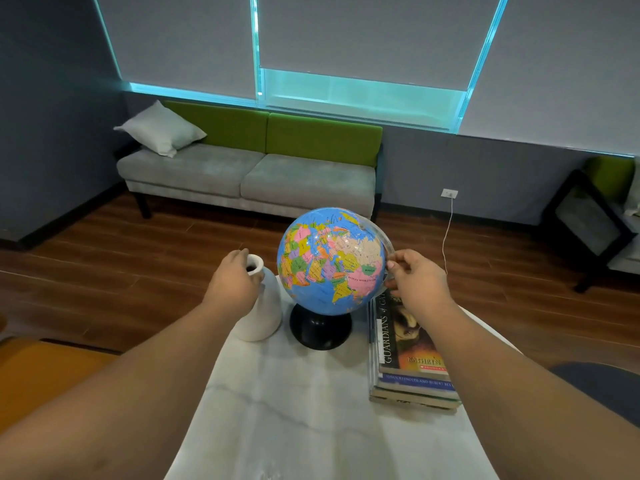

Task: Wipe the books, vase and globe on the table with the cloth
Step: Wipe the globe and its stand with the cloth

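Head view, mid-frame: the left hand (235,282) curls round the neck of the vase (268,317), and the right hand (415,278) pinches the clear arc of the globe (329,258). Lower right, the books (412,344) lie stacked on the table (294,410).

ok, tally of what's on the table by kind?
Vase: 1
Globe: 1
Books: 3 at least, stacked; the lower edges are hard to separate
Total: 5 at least
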The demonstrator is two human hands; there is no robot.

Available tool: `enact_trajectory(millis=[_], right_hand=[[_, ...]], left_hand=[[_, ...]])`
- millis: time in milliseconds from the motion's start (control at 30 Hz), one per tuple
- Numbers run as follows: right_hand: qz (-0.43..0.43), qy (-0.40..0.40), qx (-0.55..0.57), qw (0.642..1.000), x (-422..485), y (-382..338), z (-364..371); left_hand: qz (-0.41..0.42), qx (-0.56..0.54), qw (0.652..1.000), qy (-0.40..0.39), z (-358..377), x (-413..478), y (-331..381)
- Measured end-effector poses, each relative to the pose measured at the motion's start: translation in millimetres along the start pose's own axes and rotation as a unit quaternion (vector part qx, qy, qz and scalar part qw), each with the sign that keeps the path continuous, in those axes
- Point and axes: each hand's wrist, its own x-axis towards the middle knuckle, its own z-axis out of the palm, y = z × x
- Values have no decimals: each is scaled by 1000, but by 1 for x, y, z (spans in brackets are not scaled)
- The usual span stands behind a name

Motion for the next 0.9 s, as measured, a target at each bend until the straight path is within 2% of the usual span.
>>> enact_trajectory(millis=[200, 533, 700, 900], right_hand=[[28, -16, -41, 999, -3, 6, -1], [39, -1, -110, 993, -1, -3, 1], [40, 7, -108, 993, -2, 2, 3], [65, 18, -50, 996, -15, 16, 9]], left_hand=[[20, 30, 998, 58, 1, -13, -2], [35, 188, 981, -20, -3, -13, -7], [33, 215, 975, -38, -3, -9, -6], [38, 218, 974, -51, -3, -16, -5]])
